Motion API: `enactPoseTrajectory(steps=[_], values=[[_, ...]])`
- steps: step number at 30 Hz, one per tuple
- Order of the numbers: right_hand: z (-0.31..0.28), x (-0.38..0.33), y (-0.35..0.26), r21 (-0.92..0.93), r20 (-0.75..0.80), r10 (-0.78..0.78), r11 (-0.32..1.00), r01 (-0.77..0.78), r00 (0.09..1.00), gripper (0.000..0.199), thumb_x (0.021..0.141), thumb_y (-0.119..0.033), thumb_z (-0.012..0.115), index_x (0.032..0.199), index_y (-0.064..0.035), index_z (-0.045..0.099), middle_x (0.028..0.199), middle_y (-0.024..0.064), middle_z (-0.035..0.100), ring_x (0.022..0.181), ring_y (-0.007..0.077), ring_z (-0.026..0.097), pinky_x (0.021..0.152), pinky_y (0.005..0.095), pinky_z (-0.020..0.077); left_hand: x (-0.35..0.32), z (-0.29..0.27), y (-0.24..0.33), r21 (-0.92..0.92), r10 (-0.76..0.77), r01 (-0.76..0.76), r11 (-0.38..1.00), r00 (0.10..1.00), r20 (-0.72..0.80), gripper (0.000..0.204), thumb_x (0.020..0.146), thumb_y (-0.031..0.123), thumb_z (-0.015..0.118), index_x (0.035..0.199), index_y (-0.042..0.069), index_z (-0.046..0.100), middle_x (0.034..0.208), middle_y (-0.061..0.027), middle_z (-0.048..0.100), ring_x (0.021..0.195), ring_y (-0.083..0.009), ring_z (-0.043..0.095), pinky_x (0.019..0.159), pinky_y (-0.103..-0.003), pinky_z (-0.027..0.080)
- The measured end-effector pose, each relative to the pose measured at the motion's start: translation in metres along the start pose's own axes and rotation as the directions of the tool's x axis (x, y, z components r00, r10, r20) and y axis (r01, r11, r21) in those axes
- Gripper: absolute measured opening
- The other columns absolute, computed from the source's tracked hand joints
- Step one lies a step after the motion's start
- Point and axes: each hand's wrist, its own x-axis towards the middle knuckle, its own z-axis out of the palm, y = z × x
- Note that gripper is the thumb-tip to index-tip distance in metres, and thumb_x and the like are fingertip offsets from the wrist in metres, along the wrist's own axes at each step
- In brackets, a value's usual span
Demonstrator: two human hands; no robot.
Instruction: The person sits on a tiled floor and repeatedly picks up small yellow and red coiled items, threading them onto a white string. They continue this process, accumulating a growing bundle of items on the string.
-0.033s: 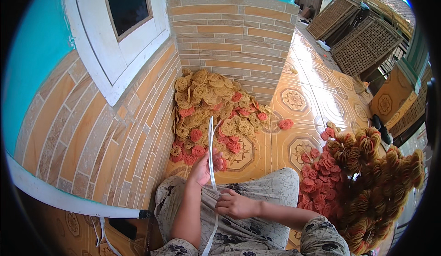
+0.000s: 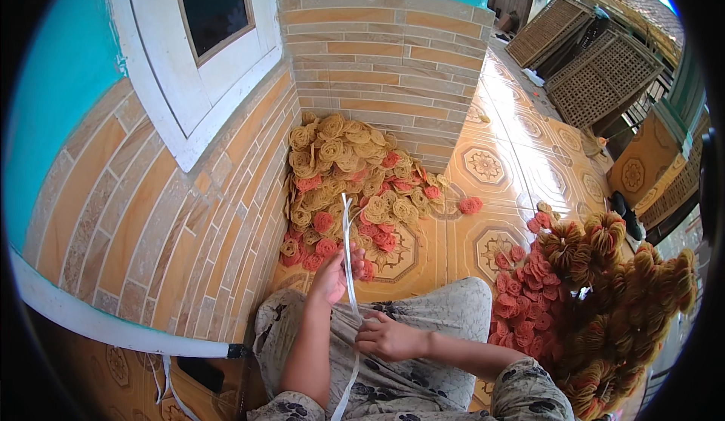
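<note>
Left grip (image 2: 328, 279), right grip (image 2: 387, 338) — both hold a flat, curving white strip (image 2: 350, 279).

We are finding no readable text, label, brand, number or sign: we are making out no lettering on the white-framed window (image 2: 215, 13), on the stone-patterned wall (image 2: 385, 51) to the window's right, or on the floor tiles (image 2: 491, 168) farther right of it.
</note>
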Motion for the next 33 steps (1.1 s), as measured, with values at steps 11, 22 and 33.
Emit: enactPoseTrajectory(steps=[11,22,33], values=[[0.011,0.025,0.105,0.923,-0.225,0.922,0.306,-0.235,0.315,0.028,0.091,-0.024,0.065,0.098,0.0026,0.06,0.085,0.0076,0.064,0.073,0.0095,0.06,0.065,0.0249,0.048,0.004,0.026,-0.018,0.461,0.212,-0.124,0.879,0.966,-0.146,0.019,0.097,0.015,0.054,0.106,-0.001,0.06,0.086,-0.0046,0.064,0.077,-0.0115,0.063,0.07,-0.026,0.052],[0.027,0.02,0.133,0.956,-0.264,0.913,0.291,-0.041,0.31,0.013,0.093,-0.013,0.06,0.091,0.0005,0.059,0.082,0.0007,0.061,0.075,0.0068,0.053,0.07,0.0231,0.0442,0.01,0.031,-0.026,0.65,0.28,-0.126,0.749,0.95,-0.138,0.02,0.094,0.014,0.06,0.106,-0.001,0.063,0.083,-0.0027,0.065,0.075,-0.0088,0.061,0.07,-0.024,0.049],[0.047,0.019,0.126,0.918,-0.203,0.852,0.337,-0.209,0.482,0.017,0.091,-0.015,0.063,0.089,0.0019,0.061,0.076,0.0036,0.064,0.07,0.0085,0.057,0.064,0.025,0.046,0.012,0.017,-0.008,0.785,0.303,-0.138,0.604,0.951,-0.067,0.023,0.091,0.018,0.064,0.104,-0.001,0.068,0.084,-0.0029,0.068,0.077,-0.0062,0.06,0.069,-0.022,0.047]])
